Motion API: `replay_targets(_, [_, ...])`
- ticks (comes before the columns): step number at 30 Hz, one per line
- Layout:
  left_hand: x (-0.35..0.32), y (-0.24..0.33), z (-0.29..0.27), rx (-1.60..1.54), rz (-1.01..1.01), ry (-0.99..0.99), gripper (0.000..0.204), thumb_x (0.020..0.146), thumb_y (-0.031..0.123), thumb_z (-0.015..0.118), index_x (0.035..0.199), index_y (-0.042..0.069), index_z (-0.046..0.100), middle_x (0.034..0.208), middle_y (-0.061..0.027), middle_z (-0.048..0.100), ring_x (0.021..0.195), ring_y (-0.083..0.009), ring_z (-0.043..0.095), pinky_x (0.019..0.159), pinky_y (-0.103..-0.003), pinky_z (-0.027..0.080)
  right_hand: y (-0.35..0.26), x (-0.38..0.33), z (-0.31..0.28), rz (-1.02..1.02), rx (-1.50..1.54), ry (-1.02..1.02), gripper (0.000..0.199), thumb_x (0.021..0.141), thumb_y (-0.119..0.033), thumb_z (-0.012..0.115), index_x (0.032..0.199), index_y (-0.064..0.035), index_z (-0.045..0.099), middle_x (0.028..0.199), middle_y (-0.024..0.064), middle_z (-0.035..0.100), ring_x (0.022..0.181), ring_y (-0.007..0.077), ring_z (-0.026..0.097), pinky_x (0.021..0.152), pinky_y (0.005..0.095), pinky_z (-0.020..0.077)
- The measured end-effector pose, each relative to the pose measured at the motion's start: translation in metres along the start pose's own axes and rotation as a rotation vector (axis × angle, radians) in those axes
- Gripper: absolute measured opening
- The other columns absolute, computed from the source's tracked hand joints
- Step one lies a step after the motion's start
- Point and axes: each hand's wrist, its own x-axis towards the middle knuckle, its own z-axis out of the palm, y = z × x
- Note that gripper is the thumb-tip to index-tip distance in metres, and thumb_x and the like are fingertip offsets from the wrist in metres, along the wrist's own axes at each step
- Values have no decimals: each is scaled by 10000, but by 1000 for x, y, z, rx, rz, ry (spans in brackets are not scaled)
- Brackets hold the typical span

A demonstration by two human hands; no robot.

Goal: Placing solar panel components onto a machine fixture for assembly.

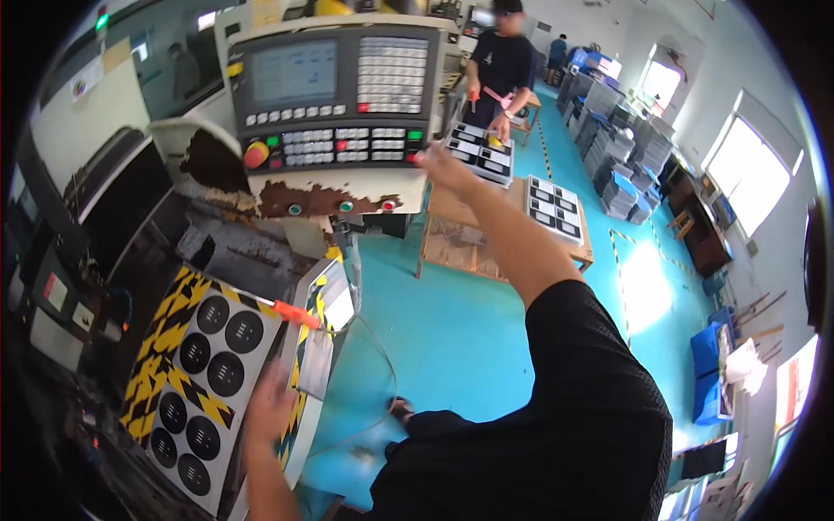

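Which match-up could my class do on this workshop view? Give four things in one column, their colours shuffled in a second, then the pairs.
Things:
1. Round knob on the control panel
2. Workshop floor
3. Discs on the striped plate
4. Air-gun nozzle above the left hand

Colours:
A. black
B. orange
C. red
D. turquoise

Pairs: 1-C, 2-D, 3-A, 4-B

The person wears a black short-sleeved top; the right sleeve [591, 347] ends above the elbow, both forearms are bare, and both hands are ungloved
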Motion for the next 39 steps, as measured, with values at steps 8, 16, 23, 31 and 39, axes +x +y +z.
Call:
replay_targets(8, [-95,-139,279,124,-447,-882,519,993,353,575,1355,-16,526,1299,-167,618,1179,-220,574,1010,-396,447,278,-331,-3,-23,-547,-1134,866,901,-703,502,1496,-86,381,1378,213,549,1246,375,537,1073,478,395])
replay_targets(16, [-12,-102,459,88,-477,-1162,624,953,485,569,1340,-3,539,1307,-238,590,1219,-330,560,1019,-432,437,501,-684,-384,1514,-367,-370,548,880,-509,664,849,39,671,734,125,647,615,256,611,564,430,515])
replay_targets(23, [194,127,654,361,-292,-811,651,912,461,622,1371,11,520,1353,-210,580,1259,-352,553,1049,-428,441,563,-663,-527,1375,158,414,419,937,-371,611,1023,37,654,837,105,662,679,208,634,580,368,537])
replay_targets(31, [220,124,825,433,-38,-1111,640,917,529,580,1325,36,580,1272,-216,633,1182,-351,596,989,-443,467,635,-509,-518,1040,-128,-200,513,906,-478,614,1156,-37,696,1113,187,708,1064,323,671,923,414,516])
replay_targets(39, [419,200,923,374,-189,-1198,446,870,449,664,1061,47,699,1026,-185,714,976,-341,675,840,-449,529,665,-476,-664,1393,140,43,387,938,-318,618,1109,26,664,946,127,697,738,233,664,642,383,570])
